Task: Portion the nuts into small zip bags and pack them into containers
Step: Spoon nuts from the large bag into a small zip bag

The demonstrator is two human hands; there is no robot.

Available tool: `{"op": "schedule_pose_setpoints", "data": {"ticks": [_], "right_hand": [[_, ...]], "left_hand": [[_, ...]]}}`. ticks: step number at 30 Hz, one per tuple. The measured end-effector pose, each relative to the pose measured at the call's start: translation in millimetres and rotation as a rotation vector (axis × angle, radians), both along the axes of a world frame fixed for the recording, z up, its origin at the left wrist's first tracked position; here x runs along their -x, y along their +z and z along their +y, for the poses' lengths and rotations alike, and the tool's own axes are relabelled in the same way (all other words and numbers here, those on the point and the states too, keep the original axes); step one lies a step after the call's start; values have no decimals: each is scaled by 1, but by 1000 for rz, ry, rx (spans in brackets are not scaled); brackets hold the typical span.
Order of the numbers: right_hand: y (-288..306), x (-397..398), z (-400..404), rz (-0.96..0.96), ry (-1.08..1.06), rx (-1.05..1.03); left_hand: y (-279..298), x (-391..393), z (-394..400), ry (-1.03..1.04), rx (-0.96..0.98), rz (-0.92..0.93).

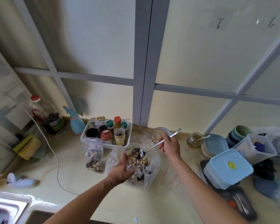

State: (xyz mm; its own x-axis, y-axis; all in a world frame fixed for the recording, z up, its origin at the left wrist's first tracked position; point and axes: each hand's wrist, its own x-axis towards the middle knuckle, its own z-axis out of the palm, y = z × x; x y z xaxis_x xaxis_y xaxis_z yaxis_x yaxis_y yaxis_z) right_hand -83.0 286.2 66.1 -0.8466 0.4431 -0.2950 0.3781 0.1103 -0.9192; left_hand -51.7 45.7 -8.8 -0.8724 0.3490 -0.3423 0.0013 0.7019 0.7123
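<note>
While the right hand [168,144] grips the long handle of a metal spoon [149,149], its bowl, heaped with striped sunflower seeds, hangs over the mixed nuts [140,161] piled in a large clear plastic bag [150,173] near the middle of the pale yellow countertop [81,188]. Left hand [121,171] pinches the mouth of a small clear zip bag [133,172] just above that pile, fingers curled round the thin plastic. Beside the pile, toward the left, a filled red-striped zip bag [94,157] of nuts and seeds stands in front of a white plastic basket [86,135] of bottles. Near the right edge, a light blue lidded container [228,168] rests on a dark tray.
</note>
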Motion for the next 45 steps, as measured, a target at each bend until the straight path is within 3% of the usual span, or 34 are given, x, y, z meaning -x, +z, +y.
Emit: {"op": "schedule_pose_setpoints", "data": {"ticks": [3,7,13,21,29,36,41,45], "right_hand": [[11,-1,-3,32,26,-3],[12,-2,-11,48,91,-14],[2,-9,-24,42,292,-144],[12,-13,-34,194,612,-242],[16,-14,-40,145,857,-439],[7,-10,-41,261,948,-725],[4,-9,-41,168,936,-586],[8,-8,-38,236,927,-618]], "left_hand": [[1,7,-2,57,-25,-88],[5,11,2,83,-66,-61],[8,12,8,121,-211,-100],[-3,14,1,229,-314,-104],[-2,17,7,139,-231,12],[-1,12,6,163,-191,186],[-1,14,1,190,-147,107],[-12,17,1,163,-103,6]]}}
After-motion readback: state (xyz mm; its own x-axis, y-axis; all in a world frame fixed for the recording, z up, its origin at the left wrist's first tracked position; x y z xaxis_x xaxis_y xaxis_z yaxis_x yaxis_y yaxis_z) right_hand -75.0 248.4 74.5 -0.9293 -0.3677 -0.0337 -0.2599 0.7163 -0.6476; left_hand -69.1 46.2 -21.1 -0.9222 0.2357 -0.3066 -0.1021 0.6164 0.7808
